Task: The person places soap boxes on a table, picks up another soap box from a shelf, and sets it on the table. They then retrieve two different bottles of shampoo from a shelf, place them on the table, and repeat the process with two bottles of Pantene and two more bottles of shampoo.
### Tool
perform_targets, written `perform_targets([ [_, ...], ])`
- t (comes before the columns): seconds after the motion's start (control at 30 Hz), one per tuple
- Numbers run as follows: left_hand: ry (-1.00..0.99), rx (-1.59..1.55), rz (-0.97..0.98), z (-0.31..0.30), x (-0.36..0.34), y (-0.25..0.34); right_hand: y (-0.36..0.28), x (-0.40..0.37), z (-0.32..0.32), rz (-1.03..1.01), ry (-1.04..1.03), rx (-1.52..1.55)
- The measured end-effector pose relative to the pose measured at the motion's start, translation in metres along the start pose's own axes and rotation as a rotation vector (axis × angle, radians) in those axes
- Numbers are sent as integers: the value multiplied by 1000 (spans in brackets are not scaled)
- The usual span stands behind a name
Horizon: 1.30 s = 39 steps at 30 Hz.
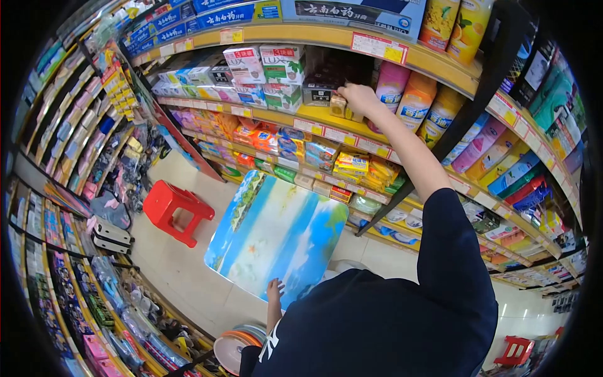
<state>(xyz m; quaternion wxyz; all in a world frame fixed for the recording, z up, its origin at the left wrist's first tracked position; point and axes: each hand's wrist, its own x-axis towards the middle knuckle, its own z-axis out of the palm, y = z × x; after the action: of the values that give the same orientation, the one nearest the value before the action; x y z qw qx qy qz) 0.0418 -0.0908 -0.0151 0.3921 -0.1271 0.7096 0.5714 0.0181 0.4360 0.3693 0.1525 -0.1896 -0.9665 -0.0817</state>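
My right hand (358,99) reaches onto the middle shelf, its fingers closed around a small gold box (338,104). Another yellowish box sits partly hidden under the hand. Just left of it stand dark boxes (317,93), and beyond those are stacked white LUX soap boxes (282,65). A pink bottle (392,85) is close on the hand's other side. Low in front of me, my left hand (274,290) hangs at the near edge of a table with a beach picture (286,235). Its fingers are apart and hold nothing.
A red stool (178,210) stands left of the table. Toothpaste boxes (226,17) line the upper shelf, and yellow soap packs (352,164) lie below my reach. A dark shelf post (468,107) rises right of my forearm. Stacked basins (235,349) sit near my left side.
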Motion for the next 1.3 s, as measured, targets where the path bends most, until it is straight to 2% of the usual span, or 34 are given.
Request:
perform_targets([
  [0.1,-29,57,34,-6,-2,5,0,-2,-3,43,-38,-38],
  [0.2,-14,71,-42,-15,-3,-21,-2,-6,2,55,-42,-95],
  [0.4,-58,94,-75,-46,15,-128,-10,-22,3,38,41,-148],
  [0.6,-89,286,60,-58,18,-175,-20,-15,-17,190,-219,-70],
  [0.7,-86,341,112,-62,21,-180,-17,-9,-10,216,-210,-134],
  [0.8,-93,422,179,-66,26,-182,-20,-13,1,222,-3,-285],
  [0.9,-108,601,331,-70,32,-183,-24,-17,1,187,50,-313],
  [0.97,-76,458,213,-68,37,-180,-30,-25,-4,160,74,-289],
  [1.0,-21,204,36,-62,39,-177,-32,-29,-7,151,88,-281],
  [1.1,-27,30,-82,-56,39,-171,-29,-37,0,108,178,-256],
  [1.2,-287,658,314,-63,51,-166,-26,-49,5,45,305,-207],
  [1.3,-228,101,-133,-48,46,-141,-40,-77,-10,-75,354,-62],
])
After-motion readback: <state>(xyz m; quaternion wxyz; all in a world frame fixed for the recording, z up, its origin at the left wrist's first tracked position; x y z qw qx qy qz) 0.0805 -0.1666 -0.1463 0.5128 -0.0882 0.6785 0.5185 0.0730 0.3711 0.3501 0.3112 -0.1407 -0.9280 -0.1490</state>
